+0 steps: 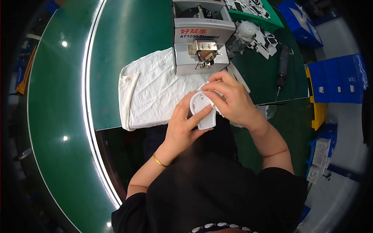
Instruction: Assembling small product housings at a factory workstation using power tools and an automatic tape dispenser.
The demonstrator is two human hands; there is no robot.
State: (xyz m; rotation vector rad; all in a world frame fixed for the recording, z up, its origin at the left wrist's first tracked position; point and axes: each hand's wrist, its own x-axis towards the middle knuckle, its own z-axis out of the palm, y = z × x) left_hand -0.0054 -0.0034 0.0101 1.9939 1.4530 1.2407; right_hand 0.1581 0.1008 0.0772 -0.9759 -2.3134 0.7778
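Above my lap, at the table's front edge, my left hand (182, 126) grips a white plastic housing (206, 122) between thumb and fingers. The housing has a round upper end, a narrower straight end, and a raised rim with small holes inside. My right hand (232, 99) is closed at the housing's upper right edge, fingertips pinched together. Something thin and white, perhaps a cloth, shows under and between those fingers; its kind is partly hidden. Just beyond both hands a white cloth (151, 89) lies spread over the green table (112, 42).
A grey tape dispenser (204, 35) stands right beyond my hands. To its right are a green bin (272, 17) of white parts, a pile of loose white parts (266, 42), and a dark electric screwdriver (283, 66). Blue bins (338, 79) line the far right. A light strip (86, 77) runs along the left.
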